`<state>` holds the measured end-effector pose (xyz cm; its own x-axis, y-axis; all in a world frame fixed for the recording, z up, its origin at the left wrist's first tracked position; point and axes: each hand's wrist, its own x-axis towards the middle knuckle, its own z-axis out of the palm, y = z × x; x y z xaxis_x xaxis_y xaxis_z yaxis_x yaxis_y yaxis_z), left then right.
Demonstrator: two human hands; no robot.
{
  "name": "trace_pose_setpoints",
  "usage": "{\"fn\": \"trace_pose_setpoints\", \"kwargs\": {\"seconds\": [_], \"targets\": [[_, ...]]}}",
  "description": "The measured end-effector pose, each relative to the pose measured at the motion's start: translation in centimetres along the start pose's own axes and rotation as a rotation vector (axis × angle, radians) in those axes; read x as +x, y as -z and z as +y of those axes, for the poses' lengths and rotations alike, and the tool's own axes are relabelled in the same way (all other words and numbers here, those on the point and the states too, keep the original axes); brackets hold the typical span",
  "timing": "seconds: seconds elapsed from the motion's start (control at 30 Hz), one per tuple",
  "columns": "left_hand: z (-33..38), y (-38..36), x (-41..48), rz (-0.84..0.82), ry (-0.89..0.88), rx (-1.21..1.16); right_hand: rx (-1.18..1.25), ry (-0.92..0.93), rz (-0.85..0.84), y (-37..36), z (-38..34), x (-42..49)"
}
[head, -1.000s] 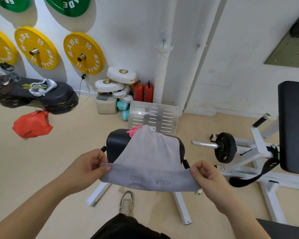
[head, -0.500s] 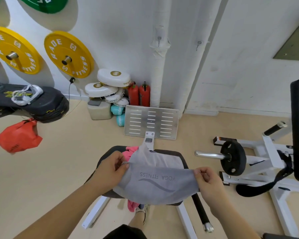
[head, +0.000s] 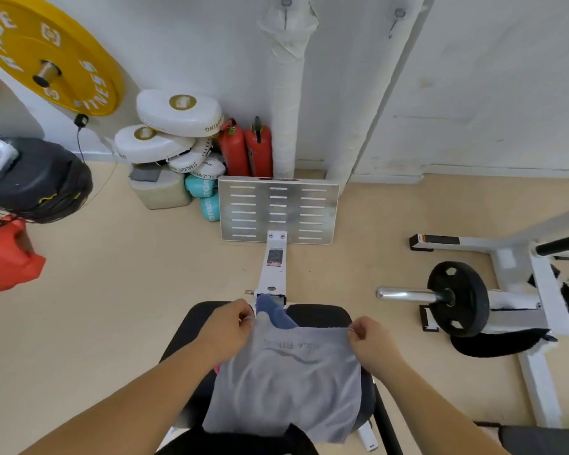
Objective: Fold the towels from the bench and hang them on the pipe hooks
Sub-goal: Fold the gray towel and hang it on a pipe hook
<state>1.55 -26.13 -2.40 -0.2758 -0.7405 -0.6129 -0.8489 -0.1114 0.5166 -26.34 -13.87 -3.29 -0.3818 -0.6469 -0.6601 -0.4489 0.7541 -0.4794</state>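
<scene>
Since a second ago the grey towel [head: 286,382] has been coming down out of the air, where both hands were stretching it taut. It is now lying spread over the black bench [head: 188,330], with its near edge drooping off the pad toward the person. The left hand [head: 225,331] is pinching the far left corner, its fingers [head: 245,318] curled tight against the thumb. The right hand [head: 373,344] is pinching the far right corner in the same way. Both hands are holding only this cloth. Faint lettering is showing just below the far edge.

As a judgement, the task is sitting at an early stage. This towel is only being laid out flat as a folding surface is found. Whether it is already doubled over I cannot tell, since no clear crease is showing.

Other towels are waiting. A blue towel [head: 273,313] is poking out from under the grey one at the far end of the pad, between the two hands. A scrap of pink cloth [head: 216,368] is peeping out beside the left wrist.

Against the wall beyond, the white wrapped pipe [head: 288,103] is standing upright, well apart from the bench. The hooks [head: 286,2] near the top of the view are carrying no towel that I can see. So every fold and every hanging appears to be lying ahead.
</scene>
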Motion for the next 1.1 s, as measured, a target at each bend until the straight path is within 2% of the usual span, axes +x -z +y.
{"fn": "trace_pose_setpoints", "kwargs": {"seconds": [0.1,0.23,0.33,0.4,0.53,0.7,0.8,0.97,1.1], "targets": [[-0.2,-1.0,1.4,-0.084,-0.003,0.089,-0.151,-0.058,-0.092,-1.0,0.1,2.7],[0.2,-2.2,2.2,-0.112,0.028,0.081,-0.314,-0.100,-0.217,-2.2,0.8,4.8],[-0.1,-2.7,2.9,-0.224,0.084,0.105,-0.458,-0.091,-0.301,-2.6,0.9,5.4],[0.5,-2.9,3.0,-0.288,0.073,0.138,-0.460,-0.090,-0.321,-2.5,0.9,5.7],[1.1,-3.1,2.6,-0.241,0.078,0.123,-0.349,-0.056,-0.268,-2.1,1.1,5.3],[1.6,-2.4,0.7,-0.140,0.073,0.138,0.119,-0.049,-0.112,-0.5,1.1,2.5],[1.9,-2.3,-0.6,-0.129,0.063,0.098,0.301,-0.031,-0.041,1.0,1.2,-0.1],[1.8,-1.9,-1.1,-0.031,0.066,-0.012,0.398,0.008,0.020,2.7,1.4,-3.3],[1.9,-1.5,-0.3,-0.128,0.119,-0.154,0.379,0.048,0.034,3.0,1.6,-4.1]]}}
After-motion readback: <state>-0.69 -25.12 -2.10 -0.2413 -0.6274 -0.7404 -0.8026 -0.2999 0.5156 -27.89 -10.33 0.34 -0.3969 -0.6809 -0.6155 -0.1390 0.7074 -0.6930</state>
